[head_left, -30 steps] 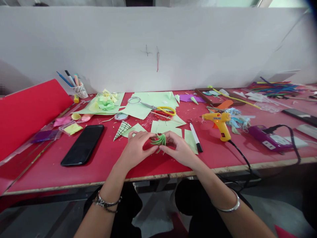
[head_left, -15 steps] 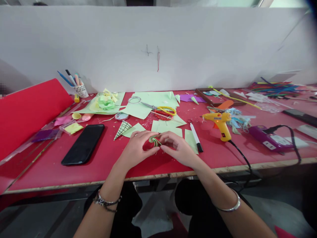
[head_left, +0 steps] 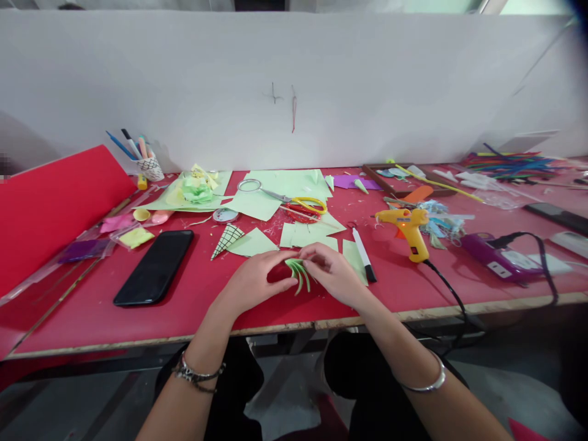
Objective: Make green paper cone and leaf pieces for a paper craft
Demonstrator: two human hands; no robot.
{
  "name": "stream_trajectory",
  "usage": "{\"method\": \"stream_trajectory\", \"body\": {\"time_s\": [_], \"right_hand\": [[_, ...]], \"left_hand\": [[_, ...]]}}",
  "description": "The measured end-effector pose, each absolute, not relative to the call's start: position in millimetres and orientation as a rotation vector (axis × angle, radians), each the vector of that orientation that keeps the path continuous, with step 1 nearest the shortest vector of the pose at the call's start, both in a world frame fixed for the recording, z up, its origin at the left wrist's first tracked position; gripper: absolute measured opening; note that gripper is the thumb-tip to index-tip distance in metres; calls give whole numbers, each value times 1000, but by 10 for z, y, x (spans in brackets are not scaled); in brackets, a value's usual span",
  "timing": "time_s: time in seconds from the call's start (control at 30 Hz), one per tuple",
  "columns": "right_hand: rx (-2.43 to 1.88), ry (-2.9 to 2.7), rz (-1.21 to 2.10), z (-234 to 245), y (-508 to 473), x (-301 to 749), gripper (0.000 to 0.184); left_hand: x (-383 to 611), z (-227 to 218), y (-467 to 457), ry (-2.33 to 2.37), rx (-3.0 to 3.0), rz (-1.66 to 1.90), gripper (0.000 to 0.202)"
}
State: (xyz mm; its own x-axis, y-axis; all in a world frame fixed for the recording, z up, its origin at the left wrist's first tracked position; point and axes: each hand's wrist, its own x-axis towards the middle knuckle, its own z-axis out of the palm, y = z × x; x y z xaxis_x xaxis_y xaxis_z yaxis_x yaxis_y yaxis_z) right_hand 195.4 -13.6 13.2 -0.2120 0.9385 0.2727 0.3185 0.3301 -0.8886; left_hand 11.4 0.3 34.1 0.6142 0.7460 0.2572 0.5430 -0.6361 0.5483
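Between my two hands is a piece of light green paper (head_left: 297, 268) cut into narrow fringe strips, which fan out and curl downward. My left hand (head_left: 257, 278) curves around its left side, with the thumb at the strips and the fingertips at the top edge. On the other side, my right hand (head_left: 334, 274) pinches the paper with bent fingers; its thumb is partly hidden. Just beyond the hands lie light green paper pieces (head_left: 253, 242), a paper cone with a black grid pattern (head_left: 228, 239) and a white marker with a black cap (head_left: 363, 251).
A yellow glue gun (head_left: 410, 231) with its light on stands at right, its cord running to a purple power strip (head_left: 500, 260). Yellow-handled scissors (head_left: 309, 205) lie behind the hands. A black phone (head_left: 155, 267) is at left, near a pen cup (head_left: 150, 168).
The fringed paper has turned so its strips now spread downward and show more. My right hand's fingers have shifted along it, and my left fingers have opened slightly wider.
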Motion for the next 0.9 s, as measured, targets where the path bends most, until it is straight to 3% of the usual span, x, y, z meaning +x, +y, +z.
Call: {"method": "stream_trajectory", "body": {"time_s": [0.4,0.7,0.9], "right_hand": [[-1346,-1586,440,170,-135,1977,7],[-1217,-2094,535,207,-252,1903,43],[-1188,-2175,512,184,-207,1918,27]], "left_hand": [[136,322,13,1135,2402,609,34],[142,339,11,1068,2397,763,31],[2,419,31,1422,2327,922,27]]}}
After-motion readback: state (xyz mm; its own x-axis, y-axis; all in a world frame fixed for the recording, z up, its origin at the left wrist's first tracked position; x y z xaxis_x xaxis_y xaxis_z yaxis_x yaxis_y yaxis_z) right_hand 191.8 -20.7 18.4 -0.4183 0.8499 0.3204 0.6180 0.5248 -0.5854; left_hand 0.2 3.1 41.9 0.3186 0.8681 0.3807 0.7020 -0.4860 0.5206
